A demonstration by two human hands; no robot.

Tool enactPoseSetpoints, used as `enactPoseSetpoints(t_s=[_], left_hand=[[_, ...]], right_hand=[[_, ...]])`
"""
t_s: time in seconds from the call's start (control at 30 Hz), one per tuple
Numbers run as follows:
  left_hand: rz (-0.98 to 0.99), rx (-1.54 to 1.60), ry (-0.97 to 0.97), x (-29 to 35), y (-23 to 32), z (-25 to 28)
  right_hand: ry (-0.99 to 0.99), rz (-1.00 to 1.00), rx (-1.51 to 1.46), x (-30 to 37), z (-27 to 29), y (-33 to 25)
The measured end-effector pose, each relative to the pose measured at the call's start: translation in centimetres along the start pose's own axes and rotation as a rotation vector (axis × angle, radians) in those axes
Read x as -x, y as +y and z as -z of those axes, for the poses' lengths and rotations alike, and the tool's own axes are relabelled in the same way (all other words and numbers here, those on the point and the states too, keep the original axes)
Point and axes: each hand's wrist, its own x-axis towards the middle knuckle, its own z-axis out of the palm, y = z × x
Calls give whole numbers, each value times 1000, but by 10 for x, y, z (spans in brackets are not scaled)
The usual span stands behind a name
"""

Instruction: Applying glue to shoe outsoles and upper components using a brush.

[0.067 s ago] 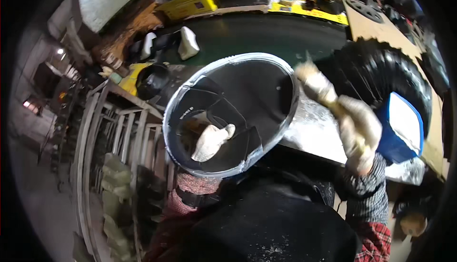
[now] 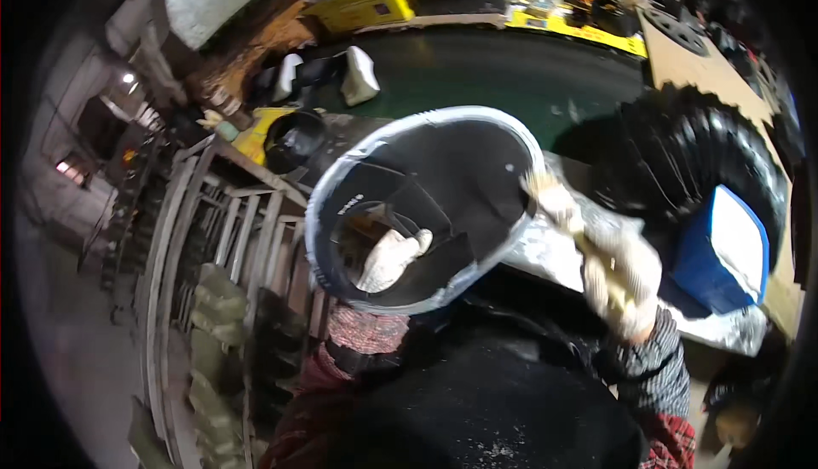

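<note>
A large, hollow black round piece (image 2: 477, 171) with a whitish coated rim is tilted in front of me. My left hand (image 2: 392, 260), in a pale glove, shows inside its lower left part, closed on the piece; some of the fingers are hidden. In my right hand (image 2: 626, 277), also gloved, is a brush (image 2: 554, 201) with pale bristles. The brush tip is at the right side of the rim, slightly blurred. Right of that hand stands a blue container (image 2: 716, 256) with white material inside.
Ribbed black round pieces (image 2: 707, 149) are stacked at the right. Behind lies a dark green surface (image 2: 477, 64), with yellow boxes (image 2: 366, 11) along its far side. A metal rack (image 2: 175, 239) stands at the left. A small black pot (image 2: 294, 141) sits beyond the rack.
My right hand has brought the brush left and nearer, down to the rim of the black piece. My left hand keeps its place inside. The whole view has shifted slightly.
</note>
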Motion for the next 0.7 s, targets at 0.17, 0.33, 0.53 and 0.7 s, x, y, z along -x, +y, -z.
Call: enactPoseSetpoints(t_s=[0.17, 0.33, 0.53, 0.7], left_hand=[[465, 43, -26, -57, 21, 20], [-504, -1147, 33, -188, 13, 43], [-156, 447, 245, -202, 28, 32], [-558, -12, 484, -25, 85, 63]], right_hand=[[-75, -340, -134, 55, -2, -10], [-172, -396, -132, 40, 3, 8], [-138, -411, -126, 35, 6, 11], [-119, -442, -333, 22, -8, -8]])
